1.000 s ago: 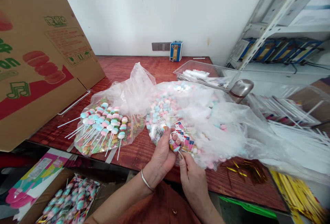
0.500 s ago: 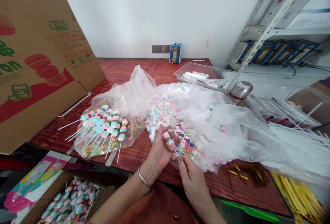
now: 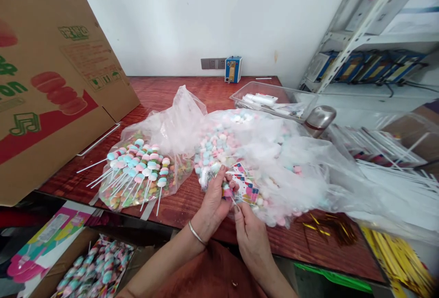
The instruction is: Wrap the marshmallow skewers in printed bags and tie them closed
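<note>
A: Candy skewer point(image 3: 227, 192), head view: it sits at the near edge of the desk point(image 3: 161, 89), just in front of the big clear bag of loose candies point(image 3: 270, 160); the left hand point(image 3: 213, 202) is curled around its candy end, fingers pressed on the pieces.

B: And the right hand point(image 3: 250, 234)?

A: Thumb and forefinger pinched together on the thin white stick just below the candies; half a second ago the left fingers were spread wider among the loose pieces, and now they have closed in on the skewer, so the two hands meet at one spot.

B: What does that tell you?

A: My reading is that another piece is being seated on the stick, with the left hand steadying it; I cannot tell how many pieces are on.

B: Anything else moved?

A: No; the pile of finished skewers point(image 3: 137, 170) lies as before on its bag toward the left edge of the desk, well apart from the hands; the printed cards point(image 3: 248, 186) stay just beside the right fingers.
</note>
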`<state>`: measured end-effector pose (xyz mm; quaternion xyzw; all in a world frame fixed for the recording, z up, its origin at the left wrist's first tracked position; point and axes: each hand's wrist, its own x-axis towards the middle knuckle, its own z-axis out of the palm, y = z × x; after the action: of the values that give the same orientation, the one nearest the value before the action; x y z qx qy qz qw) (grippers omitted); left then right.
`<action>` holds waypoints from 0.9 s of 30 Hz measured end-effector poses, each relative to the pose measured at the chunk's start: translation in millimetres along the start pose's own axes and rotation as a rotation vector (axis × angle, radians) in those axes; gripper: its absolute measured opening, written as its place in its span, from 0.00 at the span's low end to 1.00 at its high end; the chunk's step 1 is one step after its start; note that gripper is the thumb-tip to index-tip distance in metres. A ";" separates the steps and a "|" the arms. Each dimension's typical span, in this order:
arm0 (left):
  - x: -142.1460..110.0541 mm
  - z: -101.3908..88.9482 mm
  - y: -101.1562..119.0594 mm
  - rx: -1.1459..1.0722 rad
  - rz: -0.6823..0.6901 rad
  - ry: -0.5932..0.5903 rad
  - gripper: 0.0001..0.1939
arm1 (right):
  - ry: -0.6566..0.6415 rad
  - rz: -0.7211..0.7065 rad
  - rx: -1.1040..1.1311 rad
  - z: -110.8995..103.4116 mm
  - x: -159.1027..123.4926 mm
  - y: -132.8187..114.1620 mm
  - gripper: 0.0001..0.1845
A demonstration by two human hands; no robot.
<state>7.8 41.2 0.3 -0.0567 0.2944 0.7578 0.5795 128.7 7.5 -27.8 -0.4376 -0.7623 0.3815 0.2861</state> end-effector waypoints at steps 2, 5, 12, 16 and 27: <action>-4.0 -1.7 3.3 0.090 -0.003 -0.039 0.16 | 0.029 0.008 0.029 -3.5 0.7 3.0 0.19; -12.5 -9.9 2.7 0.360 0.025 -0.106 0.20 | 0.097 0.038 0.063 -10.4 2.5 8.3 0.17; -24.9 -29.1 -9.2 1.027 0.384 -0.153 0.11 | 0.168 0.063 0.070 -13.2 6.4 9.7 0.17; -23.9 -29.2 -6.2 1.290 0.603 -0.165 0.02 | 0.171 0.041 0.047 -8.5 3.3 8.9 0.17; -29.5 -31.0 -6.8 1.715 0.989 -0.329 0.04 | 0.181 0.077 0.107 -4.6 1.2 9.0 0.16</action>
<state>15.5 1.4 -15.1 0.6142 0.6479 0.4437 0.0779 135.7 13.0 -32.6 -0.4833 -0.6946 0.3910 0.3620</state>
